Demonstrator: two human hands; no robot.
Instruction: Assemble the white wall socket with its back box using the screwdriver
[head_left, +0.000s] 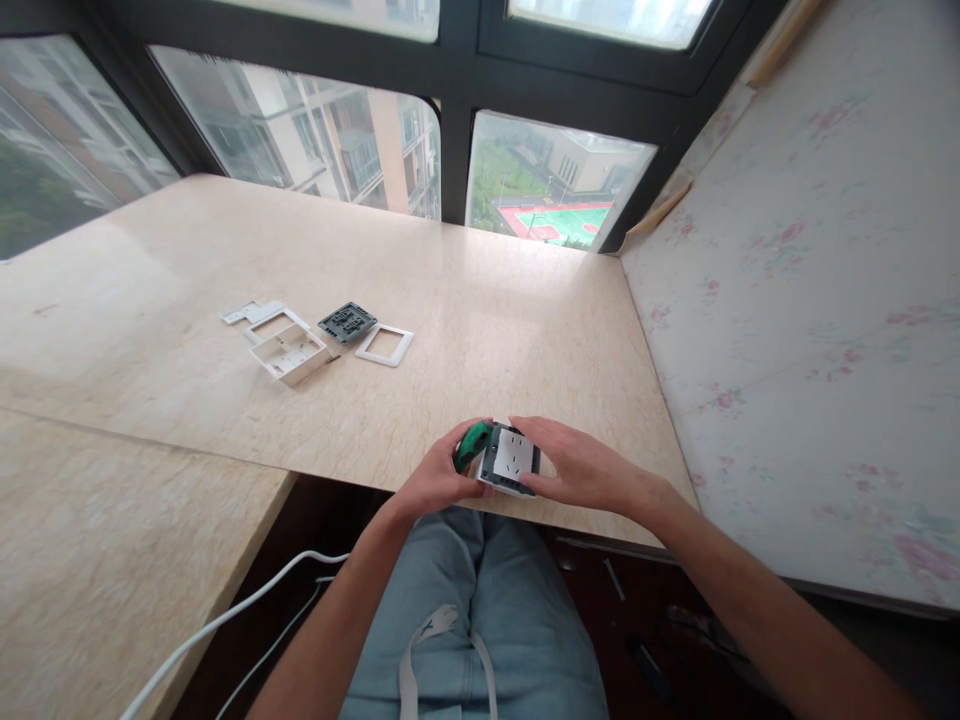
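Observation:
Near the front edge of the stone-patterned counter, a wall socket (514, 455) with a white face and dark frame sits on a white box, its face tilted up. My left hand (441, 472) is closed around a green-handled tool (473, 446) and rests against the socket's left side. My right hand (574, 465) grips the socket's right side, with the thumb at its lower right corner and the fingers along its top edge. The tool's tip is hidden.
Further back on the counter (465, 290) lie a white open box (291, 355), white frames (385, 345) and a dark socket plate (347, 323). Windows stand behind, a flowered wall (810, 300) at right. A white cable (247, 600) hangs at lower left.

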